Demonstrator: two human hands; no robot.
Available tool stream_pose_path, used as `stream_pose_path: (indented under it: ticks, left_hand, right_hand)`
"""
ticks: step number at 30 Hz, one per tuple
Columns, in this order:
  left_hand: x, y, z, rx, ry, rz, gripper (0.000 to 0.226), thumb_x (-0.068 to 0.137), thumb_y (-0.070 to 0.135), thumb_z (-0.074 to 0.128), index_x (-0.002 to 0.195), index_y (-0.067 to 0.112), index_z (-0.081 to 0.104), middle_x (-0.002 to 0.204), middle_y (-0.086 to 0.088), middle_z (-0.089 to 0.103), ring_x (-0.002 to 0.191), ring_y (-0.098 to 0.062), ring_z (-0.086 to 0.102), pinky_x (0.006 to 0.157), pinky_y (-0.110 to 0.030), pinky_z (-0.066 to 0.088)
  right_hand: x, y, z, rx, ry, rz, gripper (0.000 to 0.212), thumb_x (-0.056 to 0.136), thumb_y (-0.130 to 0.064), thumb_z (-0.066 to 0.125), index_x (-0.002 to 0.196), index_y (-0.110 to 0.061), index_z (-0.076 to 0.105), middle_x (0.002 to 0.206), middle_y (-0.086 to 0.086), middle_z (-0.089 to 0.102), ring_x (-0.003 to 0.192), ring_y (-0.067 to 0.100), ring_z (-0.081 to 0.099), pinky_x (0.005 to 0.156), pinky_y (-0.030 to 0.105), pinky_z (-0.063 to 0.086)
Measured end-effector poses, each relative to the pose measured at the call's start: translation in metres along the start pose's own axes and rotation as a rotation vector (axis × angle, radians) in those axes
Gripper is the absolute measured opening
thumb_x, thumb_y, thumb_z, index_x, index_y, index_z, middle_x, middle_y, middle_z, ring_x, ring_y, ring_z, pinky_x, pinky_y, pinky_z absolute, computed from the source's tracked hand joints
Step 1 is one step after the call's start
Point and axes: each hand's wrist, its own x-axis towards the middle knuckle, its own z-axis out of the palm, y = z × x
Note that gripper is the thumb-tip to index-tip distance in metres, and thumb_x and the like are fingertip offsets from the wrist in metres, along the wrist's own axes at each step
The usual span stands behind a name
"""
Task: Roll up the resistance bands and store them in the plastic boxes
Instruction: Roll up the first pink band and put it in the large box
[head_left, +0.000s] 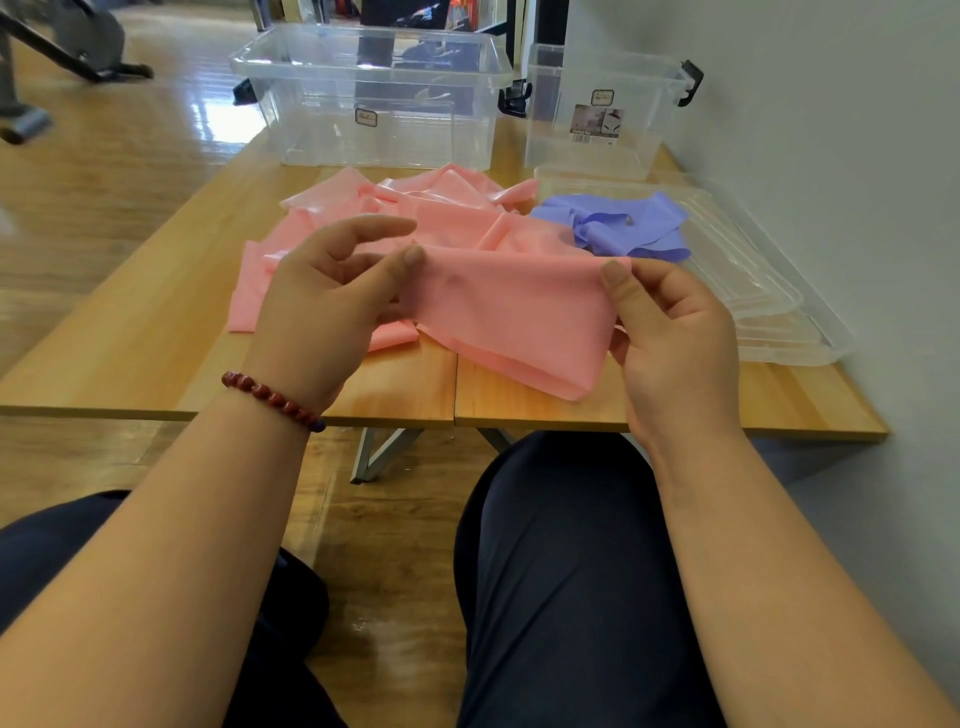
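lap: dark trousers (566, 571), seated at the table's near edge
left wrist: red bead bracelet (272, 400)
left hand (332, 291): thumb and fingers pinch the left edge of the pink band (514, 312)
right hand (670, 338): thumb and fingers grip the band's right edge
pink band: one stretch held taut between the hands, the rest crumpled on the wooden table (130, 332)
purple band (618, 226): bunched on the clear lids (769, 291), touching the pink heap
large plastic box (374, 98): far edge, lid off
small plastic box (597, 114): just right of it, by the wall
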Motion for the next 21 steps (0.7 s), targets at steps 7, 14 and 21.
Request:
stream_pose_path:
  ticks: [7, 14, 21]
  left_hand:
    - [0.0008, 0.0002, -0.0038, -0.048, -0.057, -0.011, 0.029, 0.073, 0.03, 0.071, 0.101, 0.026, 0.069, 0.093, 0.001, 0.071, 0.092, -0.013, 0.07, 0.078, -0.024, 0.058]
    - [0.0025, -0.0018, -0.002, 0.027, 0.041, 0.012, 0.011, 0.09, 0.02, 0.066, 0.098, 0.027, 0.069, 0.095, 0.009, 0.071, 0.094, -0.007, 0.069, 0.079, -0.023, 0.057]
    - [0.0012, -0.0013, -0.0015, 0.015, 0.031, 0.004, 0.012, 0.092, 0.018, 0.064, 0.101, 0.024, 0.068, 0.09, 0.004, 0.072, 0.087, -0.012, 0.071, 0.079, -0.026, 0.059]
  right_hand:
    - [0.0044, 0.0, 0.0016, 0.096, -0.003, -0.026, 0.005, 0.092, -0.021, 0.068, 0.09, -0.026, 0.067, 0.074, -0.009, 0.07, 0.078, 0.012, 0.064, 0.069, 0.033, 0.053]
    - [0.001, 0.0049, 0.0036, 0.071, 0.0, -0.055, 0.018, 0.088, -0.018, 0.073, 0.105, -0.026, 0.071, 0.103, -0.002, 0.074, 0.098, 0.015, 0.07, 0.079, 0.032, 0.057]
    - [0.0004, 0.0034, 0.0034, 0.04, 0.038, -0.06, 0.005, 0.088, -0.032, 0.073, 0.092, -0.029, 0.073, 0.098, -0.004, 0.073, 0.095, 0.016, 0.069, 0.078, 0.036, 0.058]
